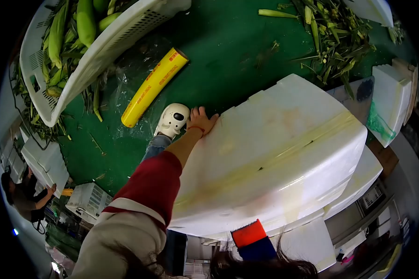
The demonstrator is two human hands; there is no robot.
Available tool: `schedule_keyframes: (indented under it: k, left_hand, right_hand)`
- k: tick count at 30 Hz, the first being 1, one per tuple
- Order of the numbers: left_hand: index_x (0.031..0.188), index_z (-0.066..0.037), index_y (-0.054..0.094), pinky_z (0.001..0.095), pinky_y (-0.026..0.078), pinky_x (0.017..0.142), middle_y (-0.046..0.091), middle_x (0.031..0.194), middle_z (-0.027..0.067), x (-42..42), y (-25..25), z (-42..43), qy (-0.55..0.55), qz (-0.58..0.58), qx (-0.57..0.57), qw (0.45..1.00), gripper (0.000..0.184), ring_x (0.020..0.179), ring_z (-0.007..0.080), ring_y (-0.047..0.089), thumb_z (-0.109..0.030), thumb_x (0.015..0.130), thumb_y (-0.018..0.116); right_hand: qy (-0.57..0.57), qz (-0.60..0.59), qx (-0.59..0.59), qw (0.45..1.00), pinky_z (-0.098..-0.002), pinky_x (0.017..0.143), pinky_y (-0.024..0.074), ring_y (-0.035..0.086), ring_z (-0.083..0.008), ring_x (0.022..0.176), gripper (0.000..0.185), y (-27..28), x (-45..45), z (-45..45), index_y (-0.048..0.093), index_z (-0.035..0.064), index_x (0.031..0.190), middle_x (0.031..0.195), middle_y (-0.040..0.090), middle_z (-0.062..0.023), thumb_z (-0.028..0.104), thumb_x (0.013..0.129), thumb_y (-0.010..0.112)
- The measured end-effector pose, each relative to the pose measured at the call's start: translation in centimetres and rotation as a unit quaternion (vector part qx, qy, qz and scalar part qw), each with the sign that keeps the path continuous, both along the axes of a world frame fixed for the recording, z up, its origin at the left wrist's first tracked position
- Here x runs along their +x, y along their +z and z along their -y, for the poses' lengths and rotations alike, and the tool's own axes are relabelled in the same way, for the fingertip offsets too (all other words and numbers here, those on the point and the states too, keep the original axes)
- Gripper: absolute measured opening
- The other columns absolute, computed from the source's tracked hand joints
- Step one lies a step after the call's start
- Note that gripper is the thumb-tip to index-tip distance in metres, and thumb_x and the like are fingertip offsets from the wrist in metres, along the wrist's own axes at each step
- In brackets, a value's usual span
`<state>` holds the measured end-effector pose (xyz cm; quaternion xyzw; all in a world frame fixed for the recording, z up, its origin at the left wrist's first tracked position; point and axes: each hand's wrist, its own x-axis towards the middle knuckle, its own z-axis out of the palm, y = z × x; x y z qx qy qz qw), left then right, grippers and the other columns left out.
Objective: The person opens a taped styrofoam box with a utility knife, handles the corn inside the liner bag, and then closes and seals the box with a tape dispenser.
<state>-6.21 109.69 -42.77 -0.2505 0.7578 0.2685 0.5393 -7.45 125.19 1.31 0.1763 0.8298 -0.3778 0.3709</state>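
My left hand (200, 122) lies palm down with fingers spread on the edge of a large white foam box (265, 144). A red cord circles its wrist, and the sleeve is red and cream. Yellowish tape runs along the box. Beside the hand is my cream clog (173, 118) on the green floor. A yellow roll (154, 87) with red print lies just beyond the clog, next to crumpled clear plastic (125, 76). My right hand is not in view.
A white crate (102, 51) of corn ears (86, 23) stands upper left. Loose husks (333, 42) are heaped upper right. More foam boxes (388, 100) stand at right. A red-and-blue object (249, 233) is below the big box. Another person (25, 197) handles a white box (46, 160) at left.
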Motion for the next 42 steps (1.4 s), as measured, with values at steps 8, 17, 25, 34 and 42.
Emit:
schedule_keyframes:
  k: [8,17,25,34,42]
  left_hand:
    - [0.144,0.003,0.007,0.032,0.003,0.114,0.005,0.153,0.0176,-0.7,9.4,-1.0,0.03,-0.082,0.373,0.924,0.067,0.142,0.026,0.001,-0.043,0.098,0.023]
    - [0.143,0.007,0.013,0.0366,0.013,0.113,0.015,0.149,0.0253,3.2,25.8,0.4,-0.082,-0.369,0.417,0.827,0.077,0.139,0.0354,0.016,-0.049,0.094,0.034]
    - [0.133,0.003,0.037,0.0443,0.023,0.109,0.035,0.141,0.0199,13.7,30.4,-17.5,-0.49,-0.455,0.294,0.683,0.085,0.134,0.0317,0.029,-0.053,0.075,0.062]
    - [0.135,0.0,0.039,0.0414,0.021,0.111,0.036,0.143,0.0139,19.4,29.5,-29.4,-0.57,-0.473,0.385,0.551,0.078,0.136,0.0247,0.028,-0.054,0.081,0.055]
    - [0.141,-0.003,0.031,0.0373,0.014,0.114,0.026,0.149,0.0079,18.9,28.3,-30.3,-0.667,-0.424,0.394,0.469,0.077,0.139,0.0204,0.019,-0.052,0.085,0.051]
  right_hand:
    - [-0.003,-0.039,-0.04,0.998,-0.0305,0.057,0.0481,0.062,-0.0193,0.059,0.035,1.5,1.9,-3.2,0.065,0.0008,0.101,0.073,0.065,-0.0159,0.005,0.068,0.074]
    - [-0.002,0.026,-0.078,0.997,-0.0301,0.067,0.0492,0.065,-0.0216,0.073,0.037,5.9,11.7,-16.3,0.066,0.0047,0.104,0.086,0.068,-0.0127,0.003,0.067,0.072]
    - [0.029,-0.065,0.094,0.993,-0.033,0.068,0.0516,0.063,-0.024,0.063,0.031,14.1,25.1,-30.9,0.07,0.0096,0.094,0.07,0.065,-0.0102,0.011,0.064,0.074]
    - [0.138,0.007,0.337,0.931,-0.0364,0.056,0.051,0.062,-0.0276,0.059,0.021,12.5,30.7,-36.2,0.067,0.019,0.092,0.066,0.063,-0.0098,0.024,0.072,0.066]
    - [0.163,0.123,0.355,0.912,-0.0411,0.057,0.0509,0.064,-0.0281,0.065,0.02,-3.2,30.9,-37.7,0.065,0.0232,0.092,0.072,0.065,-0.0069,0.034,0.077,0.058]
